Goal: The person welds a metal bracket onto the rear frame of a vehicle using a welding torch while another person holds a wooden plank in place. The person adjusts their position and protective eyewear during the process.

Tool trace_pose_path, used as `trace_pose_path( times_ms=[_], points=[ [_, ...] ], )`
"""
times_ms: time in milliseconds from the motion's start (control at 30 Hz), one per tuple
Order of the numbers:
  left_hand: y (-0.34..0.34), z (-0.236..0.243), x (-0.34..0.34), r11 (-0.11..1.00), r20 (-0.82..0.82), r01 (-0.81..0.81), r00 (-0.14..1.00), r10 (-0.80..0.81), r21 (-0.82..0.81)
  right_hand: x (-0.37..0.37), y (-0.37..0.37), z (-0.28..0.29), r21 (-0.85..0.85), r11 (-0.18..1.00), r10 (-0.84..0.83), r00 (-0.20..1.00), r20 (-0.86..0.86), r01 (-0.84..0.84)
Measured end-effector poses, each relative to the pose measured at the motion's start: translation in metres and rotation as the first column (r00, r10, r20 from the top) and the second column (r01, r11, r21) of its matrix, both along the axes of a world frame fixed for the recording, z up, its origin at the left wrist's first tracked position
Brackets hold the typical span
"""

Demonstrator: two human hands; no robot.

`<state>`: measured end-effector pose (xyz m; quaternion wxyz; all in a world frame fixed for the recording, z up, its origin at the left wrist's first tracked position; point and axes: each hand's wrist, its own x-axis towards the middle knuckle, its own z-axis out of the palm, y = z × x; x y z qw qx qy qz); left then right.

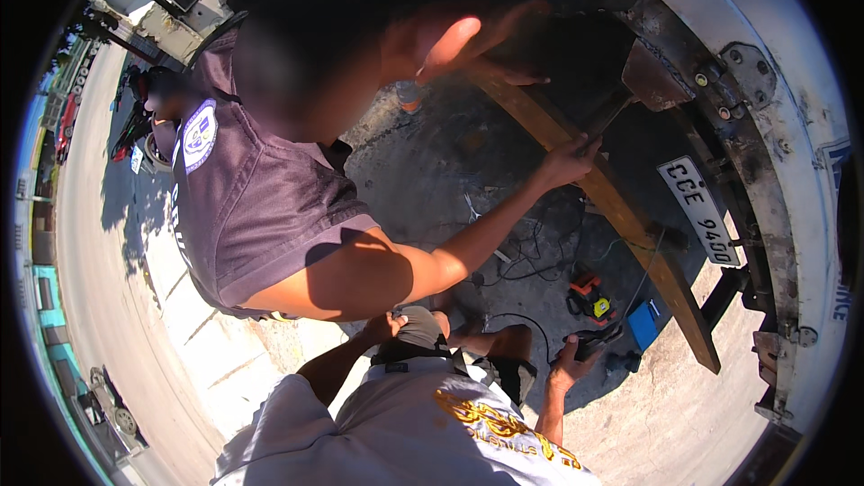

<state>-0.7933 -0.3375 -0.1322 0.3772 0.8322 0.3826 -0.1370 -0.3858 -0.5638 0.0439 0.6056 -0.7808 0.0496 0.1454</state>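
Your right hand [567, 367] grasps a dark tool [601, 338]; the nearby cable [532, 318], snagging, could jerk it (left hand [385, 328]: grip unclear).

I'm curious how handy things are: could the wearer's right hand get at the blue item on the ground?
Probably not straight away: the right hand holds a dark tool, though the blue item seems to lie close beyond it.
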Motion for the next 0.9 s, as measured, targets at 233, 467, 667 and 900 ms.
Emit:
trace_pose_path(
  times_ms=[233,467,667,900],
  points=[
    [-0.126,-0.008,-0.16,0.937,-0.236,-0.348,0.914,0.331,-0.032,-0.001,-0.027,-0.01,-0.103,0.979,0.188,0.971,0.15,-0.174],
    [-0.235,-0.016,-0.257,0.291,-0.529,-0.953,0.288,0.799,-0.078,-0.013,-0.132,-0.041,-0.422,0.887,0.327,0.901,0.286,-0.188],
    [-0.294,0.017,-0.273,0.132,-0.482,-0.974,0.206,0.852,-0.182,-0.031,-0.207,-0.026,-0.55,0.739,0.511,0.855,0.084,-0.388],
    [-0.329,0.04,-0.278,-0.004,-0.421,-0.965,0.11,0.9,-0.262,-0.054,-0.252,-0.034,-0.609,0.579,0.667,0.745,-0.029,-0.542]
  ],
)
